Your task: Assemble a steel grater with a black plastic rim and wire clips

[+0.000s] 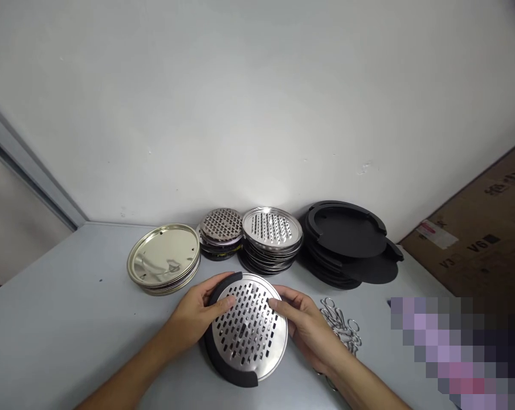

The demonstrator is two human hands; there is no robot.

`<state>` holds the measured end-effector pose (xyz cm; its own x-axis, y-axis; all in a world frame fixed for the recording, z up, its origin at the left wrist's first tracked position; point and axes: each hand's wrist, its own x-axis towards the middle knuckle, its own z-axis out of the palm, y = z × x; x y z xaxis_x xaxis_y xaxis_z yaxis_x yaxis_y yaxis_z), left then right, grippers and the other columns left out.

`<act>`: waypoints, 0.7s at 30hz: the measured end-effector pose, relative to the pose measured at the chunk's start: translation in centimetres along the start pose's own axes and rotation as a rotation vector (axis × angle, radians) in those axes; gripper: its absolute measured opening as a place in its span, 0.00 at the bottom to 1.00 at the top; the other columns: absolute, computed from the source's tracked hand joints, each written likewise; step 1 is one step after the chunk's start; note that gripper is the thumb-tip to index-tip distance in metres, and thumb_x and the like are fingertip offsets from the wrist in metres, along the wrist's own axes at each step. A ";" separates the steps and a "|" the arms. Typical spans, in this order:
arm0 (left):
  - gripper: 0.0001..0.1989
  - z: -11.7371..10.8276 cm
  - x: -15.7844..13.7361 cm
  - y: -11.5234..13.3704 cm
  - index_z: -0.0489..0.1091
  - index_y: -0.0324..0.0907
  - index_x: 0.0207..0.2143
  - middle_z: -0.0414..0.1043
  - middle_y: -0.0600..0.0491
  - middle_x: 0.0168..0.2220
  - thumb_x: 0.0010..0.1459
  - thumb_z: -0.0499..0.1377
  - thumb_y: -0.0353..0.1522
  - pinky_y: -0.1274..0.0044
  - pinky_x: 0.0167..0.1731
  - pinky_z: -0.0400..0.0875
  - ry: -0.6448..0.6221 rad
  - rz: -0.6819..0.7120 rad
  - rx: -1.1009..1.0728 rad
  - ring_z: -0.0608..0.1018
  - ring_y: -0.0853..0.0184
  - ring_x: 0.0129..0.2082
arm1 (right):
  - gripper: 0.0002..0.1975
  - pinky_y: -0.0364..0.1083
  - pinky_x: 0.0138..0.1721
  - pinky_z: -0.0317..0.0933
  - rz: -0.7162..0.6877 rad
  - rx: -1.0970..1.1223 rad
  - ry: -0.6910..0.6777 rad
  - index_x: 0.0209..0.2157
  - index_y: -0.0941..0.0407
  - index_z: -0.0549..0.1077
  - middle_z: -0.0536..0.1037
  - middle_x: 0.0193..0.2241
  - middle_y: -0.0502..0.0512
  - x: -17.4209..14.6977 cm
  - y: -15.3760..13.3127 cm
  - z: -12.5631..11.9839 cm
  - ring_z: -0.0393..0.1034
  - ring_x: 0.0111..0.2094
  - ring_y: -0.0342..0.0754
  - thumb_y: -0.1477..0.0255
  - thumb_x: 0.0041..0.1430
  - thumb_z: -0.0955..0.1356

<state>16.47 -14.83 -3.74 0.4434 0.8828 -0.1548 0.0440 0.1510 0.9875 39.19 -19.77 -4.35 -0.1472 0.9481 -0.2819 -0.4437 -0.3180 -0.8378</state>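
Note:
A round metal grater disc [249, 324] with rows of slots sits against a curved black rim piece [215, 353], which covers its left and lower edge. My left hand [200, 307] grips the rim side, its thumb lying on the metal face. On the opposite edge, my right hand [302, 319] holds the disc with the thumb on top; its other fingers are partly hidden behind. Just right of that hand lies a pile of wire pieces with ring ends [340, 324], partly covered by the forearm.
Along the wall stand a stack of gold-coloured round plates [166, 253], a small stack of perforated discs [221, 225], a stack of silver grater discs [272, 228] and a stack of black round bases [351, 233]. A cardboard box [475, 228] stands at the right.

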 end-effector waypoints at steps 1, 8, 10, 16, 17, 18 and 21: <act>0.26 0.0 0.0 0.0 0.69 0.45 0.58 0.72 0.50 0.59 0.58 0.65 0.39 0.67 0.60 0.67 0.001 -0.005 -0.001 0.72 0.56 0.59 | 0.22 0.55 0.53 0.63 -0.004 -0.004 -0.001 0.49 0.57 0.78 0.82 0.44 0.62 0.0 0.0 0.0 0.77 0.45 0.56 0.67 0.53 0.76; 0.27 0.0 0.0 -0.1 0.68 0.47 0.59 0.70 0.51 0.61 0.59 0.65 0.40 0.67 0.61 0.65 0.008 -0.007 -0.015 0.71 0.56 0.61 | 0.23 0.55 0.51 0.65 -0.010 -0.048 0.010 0.47 0.58 0.79 0.83 0.43 0.62 0.1 0.1 0.0 0.77 0.44 0.57 0.64 0.50 0.77; 0.26 0.0 0.0 -0.1 0.68 0.47 0.59 0.70 0.52 0.61 0.59 0.64 0.40 0.67 0.61 0.65 0.006 -0.007 -0.014 0.71 0.56 0.61 | 0.24 0.55 0.50 0.66 -0.011 -0.056 0.015 0.47 0.58 0.79 0.82 0.43 0.62 0.1 0.0 0.0 0.77 0.44 0.57 0.63 0.50 0.77; 0.24 0.3 -0.1 0.1 0.69 0.47 0.59 0.71 0.51 0.60 0.61 0.63 0.39 0.67 0.60 0.65 -0.007 0.024 -0.003 0.72 0.56 0.59 | 0.22 0.56 0.53 0.63 -0.019 -0.049 -0.020 0.48 0.57 0.79 0.83 0.44 0.62 0.0 -0.1 0.1 0.77 0.44 0.56 0.64 0.52 0.77; 0.24 0.3 -0.1 0.2 0.69 0.47 0.59 0.71 0.52 0.60 0.61 0.63 0.39 0.67 0.60 0.65 -0.002 0.022 -0.001 0.72 0.56 0.59 | 0.22 0.57 0.53 0.64 -0.020 -0.045 -0.027 0.49 0.57 0.79 0.82 0.44 0.62 0.0 -0.1 0.0 0.77 0.44 0.57 0.64 0.53 0.76; 0.23 0.3 -0.1 0.2 0.69 0.47 0.59 0.71 0.52 0.60 0.61 0.63 0.39 0.68 0.60 0.66 0.002 0.017 0.002 0.72 0.56 0.59 | 0.22 0.57 0.52 0.64 -0.022 -0.043 -0.032 0.49 0.57 0.79 0.82 0.44 0.63 -0.1 -0.1 0.0 0.77 0.44 0.57 0.64 0.53 0.76; 0.23 0.4 -0.1 0.2 0.70 0.48 0.58 0.71 0.52 0.60 0.60 0.63 0.40 0.68 0.59 0.66 0.023 0.003 0.013 0.72 0.56 0.59 | 0.23 0.57 0.50 0.65 -0.024 -0.042 -0.040 0.50 0.56 0.79 0.82 0.44 0.63 -0.1 -0.1 0.0 0.77 0.45 0.59 0.64 0.53 0.76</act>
<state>16.80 -15.03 -3.51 0.4228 0.8933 -0.1526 0.0542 0.1432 0.9882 39.28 -19.80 -4.22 -0.1723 0.9544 -0.2438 -0.4105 -0.2946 -0.8630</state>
